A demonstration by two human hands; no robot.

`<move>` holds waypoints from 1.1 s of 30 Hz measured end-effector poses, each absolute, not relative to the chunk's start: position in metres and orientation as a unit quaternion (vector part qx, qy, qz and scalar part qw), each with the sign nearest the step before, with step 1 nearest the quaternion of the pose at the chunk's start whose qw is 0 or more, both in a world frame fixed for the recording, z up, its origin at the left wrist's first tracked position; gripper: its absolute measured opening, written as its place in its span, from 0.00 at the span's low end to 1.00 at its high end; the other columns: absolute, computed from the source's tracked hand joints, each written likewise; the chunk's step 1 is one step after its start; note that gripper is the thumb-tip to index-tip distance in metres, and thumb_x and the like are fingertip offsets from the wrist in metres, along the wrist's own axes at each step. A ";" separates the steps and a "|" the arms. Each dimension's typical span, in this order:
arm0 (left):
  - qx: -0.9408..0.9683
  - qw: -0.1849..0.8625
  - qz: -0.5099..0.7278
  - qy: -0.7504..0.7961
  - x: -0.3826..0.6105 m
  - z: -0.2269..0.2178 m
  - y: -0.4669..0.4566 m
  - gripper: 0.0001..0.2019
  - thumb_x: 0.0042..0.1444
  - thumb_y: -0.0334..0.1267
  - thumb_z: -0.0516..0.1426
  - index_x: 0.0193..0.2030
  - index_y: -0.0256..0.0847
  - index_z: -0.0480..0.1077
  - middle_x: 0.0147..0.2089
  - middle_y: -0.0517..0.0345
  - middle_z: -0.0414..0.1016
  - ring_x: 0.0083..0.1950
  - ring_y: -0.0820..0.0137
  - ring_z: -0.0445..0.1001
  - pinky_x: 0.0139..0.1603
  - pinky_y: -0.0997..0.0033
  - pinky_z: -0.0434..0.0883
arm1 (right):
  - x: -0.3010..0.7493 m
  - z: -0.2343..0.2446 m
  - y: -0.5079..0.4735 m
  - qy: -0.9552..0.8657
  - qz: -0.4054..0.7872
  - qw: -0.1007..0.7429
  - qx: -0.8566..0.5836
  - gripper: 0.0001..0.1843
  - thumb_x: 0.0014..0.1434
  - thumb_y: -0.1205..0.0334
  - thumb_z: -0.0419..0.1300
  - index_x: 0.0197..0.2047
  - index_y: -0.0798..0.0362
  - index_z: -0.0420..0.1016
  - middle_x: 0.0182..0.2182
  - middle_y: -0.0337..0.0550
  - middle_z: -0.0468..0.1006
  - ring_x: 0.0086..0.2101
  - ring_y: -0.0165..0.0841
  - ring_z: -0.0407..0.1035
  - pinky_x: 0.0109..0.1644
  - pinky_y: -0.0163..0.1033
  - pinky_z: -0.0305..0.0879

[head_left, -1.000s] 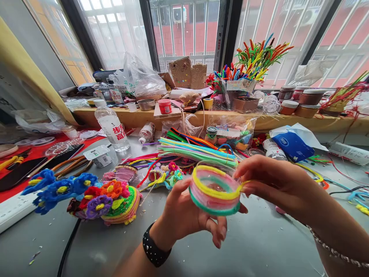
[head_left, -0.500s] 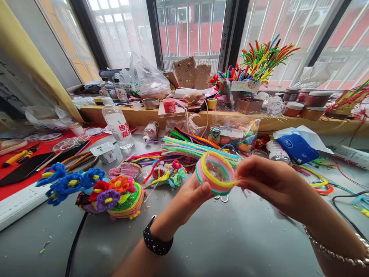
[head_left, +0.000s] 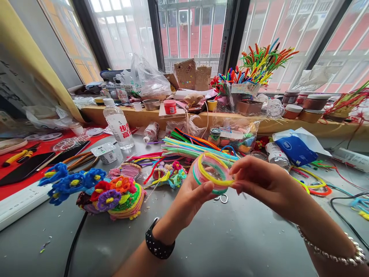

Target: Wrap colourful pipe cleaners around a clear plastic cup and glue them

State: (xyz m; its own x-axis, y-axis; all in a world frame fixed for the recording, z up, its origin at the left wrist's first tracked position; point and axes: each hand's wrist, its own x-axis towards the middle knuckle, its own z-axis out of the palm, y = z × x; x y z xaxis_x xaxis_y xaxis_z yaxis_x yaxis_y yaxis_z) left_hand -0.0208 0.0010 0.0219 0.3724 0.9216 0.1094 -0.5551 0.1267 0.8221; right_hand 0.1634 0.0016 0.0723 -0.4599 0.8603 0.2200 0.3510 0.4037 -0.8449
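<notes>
Both hands hold a small round cup of coiled pipe cleaners [head_left: 213, 173] in pink, green and yellow bands, raised above the grey table [head_left: 230, 238]. My left hand [head_left: 191, 196], with a black watch on its wrist, grips the cup from below and the left, thumb pressed on its lower rim. My right hand [head_left: 261, 181] pinches the yellow top coil at the cup's right rim. A small metal ring [head_left: 223, 198] lies on the table just beneath the cup.
A pipe-cleaner basket with flowers [head_left: 115, 196] and blue flowers [head_left: 69, 182] sit at the left. Loose pipe cleaners [head_left: 196, 148], a water bottle [head_left: 118, 125], a blue tissue pack [head_left: 295, 150] and a cluttered wooden sill [head_left: 271, 123] lie behind. A black cable [head_left: 75, 242] crosses the table.
The cup tilted from side-on until its mouth faces me and rose a little. My left hand shifted from cupping beneath to gripping its lower-left rim.
</notes>
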 end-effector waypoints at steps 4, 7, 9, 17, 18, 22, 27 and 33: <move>0.406 0.727 0.520 0.191 -0.021 0.021 0.001 0.23 0.51 0.39 0.60 0.55 0.44 0.65 0.52 0.52 0.74 0.54 0.61 0.70 0.51 0.64 0.69 | 0.162 0.072 0.002 -0.760 0.383 0.337 -0.401 0.11 0.58 0.53 0.57 0.39 0.52 0.66 0.22 0.35 0.69 0.22 0.24 0.61 0.23 0.28 0.58; 0.405 0.728 0.521 0.188 -0.021 0.022 0.001 0.21 0.53 0.38 0.57 0.54 0.42 0.66 0.51 0.51 0.74 0.53 0.61 0.71 0.52 0.63 0.68 | 0.161 0.072 0.003 -0.764 0.385 0.327 -0.402 0.11 0.58 0.54 0.57 0.39 0.51 0.66 0.22 0.34 0.69 0.22 0.24 0.61 0.23 0.27 0.57; 0.403 0.730 0.519 0.188 -0.021 0.023 0.001 0.20 0.53 0.37 0.56 0.54 0.42 0.66 0.52 0.51 0.74 0.52 0.61 0.71 0.51 0.62 0.69 | 0.161 0.071 0.004 -0.770 0.381 0.314 -0.405 0.11 0.59 0.53 0.56 0.40 0.51 0.65 0.22 0.34 0.69 0.21 0.23 0.60 0.22 0.27 0.56; 0.373 0.745 0.524 0.180 -0.022 0.025 0.001 0.26 0.53 0.36 0.55 0.60 0.42 0.59 0.51 0.51 0.74 0.55 0.59 0.69 0.53 0.59 0.68 | 0.162 0.069 0.006 -0.769 0.381 0.310 -0.409 0.13 0.59 0.51 0.56 0.39 0.52 0.65 0.21 0.35 0.68 0.21 0.24 0.60 0.22 0.28 0.56; 0.371 0.745 0.524 0.180 -0.022 0.025 0.001 0.26 0.53 0.36 0.55 0.60 0.42 0.59 0.51 0.51 0.74 0.54 0.59 0.69 0.52 0.59 0.68 | 0.162 0.068 0.007 -0.769 0.382 0.309 -0.409 0.13 0.59 0.51 0.56 0.39 0.52 0.65 0.21 0.35 0.68 0.21 0.24 0.60 0.22 0.29 0.56; 0.367 0.748 0.526 0.169 -0.024 0.026 0.001 0.26 0.52 0.36 0.57 0.59 0.42 0.61 0.51 0.51 0.74 0.53 0.59 0.70 0.50 0.61 0.69 | 0.160 0.067 0.007 -0.766 0.390 0.309 -0.408 0.13 0.59 0.50 0.54 0.40 0.51 0.64 0.22 0.34 0.68 0.21 0.24 0.59 0.22 0.29 0.56; 0.366 0.751 0.522 0.174 -0.023 0.028 0.001 0.20 0.52 0.38 0.57 0.53 0.41 0.67 0.49 0.52 0.74 0.52 0.60 0.70 0.49 0.64 0.69 | 0.158 0.069 0.006 -0.769 0.383 0.307 -0.409 0.12 0.60 0.50 0.53 0.40 0.50 0.62 0.22 0.34 0.68 0.23 0.25 0.61 0.24 0.29 0.57; 0.370 0.747 0.519 0.188 -0.020 0.028 0.001 0.17 0.54 0.39 0.55 0.51 0.41 0.68 0.50 0.53 0.74 0.53 0.60 0.70 0.51 0.62 0.69 | 0.158 0.070 0.005 -0.772 0.386 0.299 -0.406 0.10 0.61 0.53 0.54 0.40 0.50 0.61 0.23 0.34 0.69 0.24 0.26 0.64 0.25 0.29 0.59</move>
